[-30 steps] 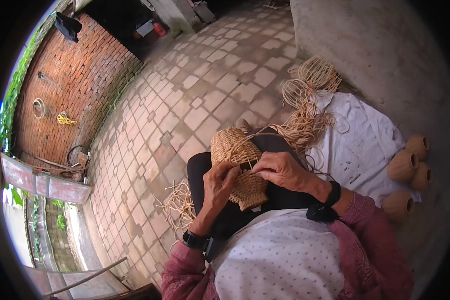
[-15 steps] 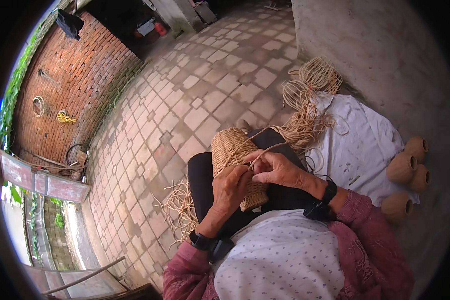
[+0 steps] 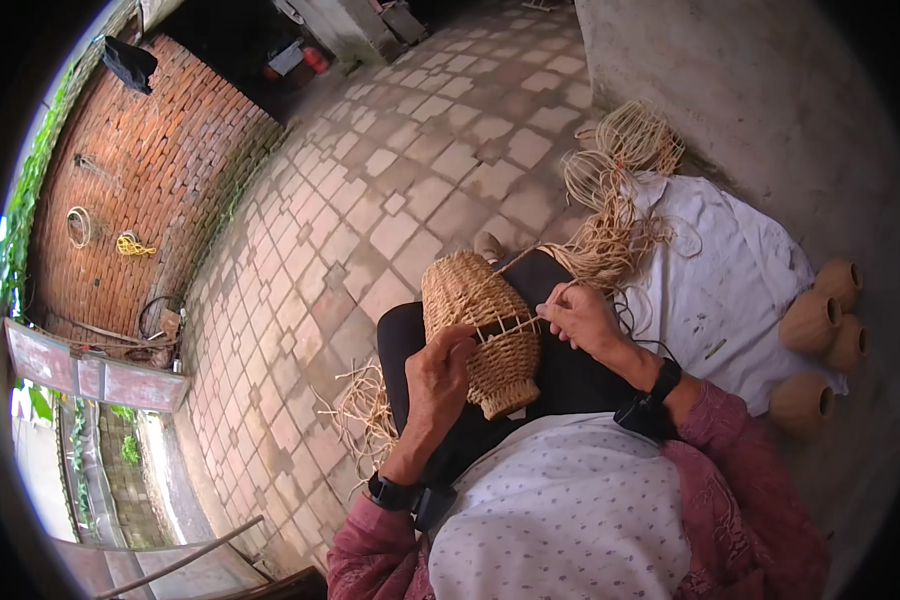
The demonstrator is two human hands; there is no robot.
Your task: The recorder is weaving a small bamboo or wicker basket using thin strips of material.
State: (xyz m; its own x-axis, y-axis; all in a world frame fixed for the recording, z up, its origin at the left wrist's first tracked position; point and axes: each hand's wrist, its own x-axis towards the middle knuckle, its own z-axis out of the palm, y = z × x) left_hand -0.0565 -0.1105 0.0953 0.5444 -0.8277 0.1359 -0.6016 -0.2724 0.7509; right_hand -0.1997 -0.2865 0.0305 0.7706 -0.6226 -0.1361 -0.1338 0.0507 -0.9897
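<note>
A woven straw-coloured basket (image 3: 507, 372), vase-shaped with a narrow neck toward me, lies across my lap. Round its middle is an open gap where bare upright ribs show. My left hand (image 3: 438, 376) grips the basket's left side, fingers bent at the edge of that gap. On the other side my right hand (image 3: 582, 320) pinches a twisted cord, held taut from the gap; its fingertips are just off the weave. A long strand of cord runs from beyond the basket to the tan cord heap (image 3: 610, 245) at the right.
A white cloth (image 3: 730, 270) lies to my right, with several small tan pots (image 3: 808, 322) at its far edge. Loose strands (image 3: 360, 410) spill beside my left leg. Paving covers the floor; a brick wall (image 3: 160, 170) stands far left and a plain wall (image 3: 750, 100) at right.
My hands have moved apart: the right went out to the right, drawing the cord tight, and the left shifted down-left. The gap in the basket now shows between them.
</note>
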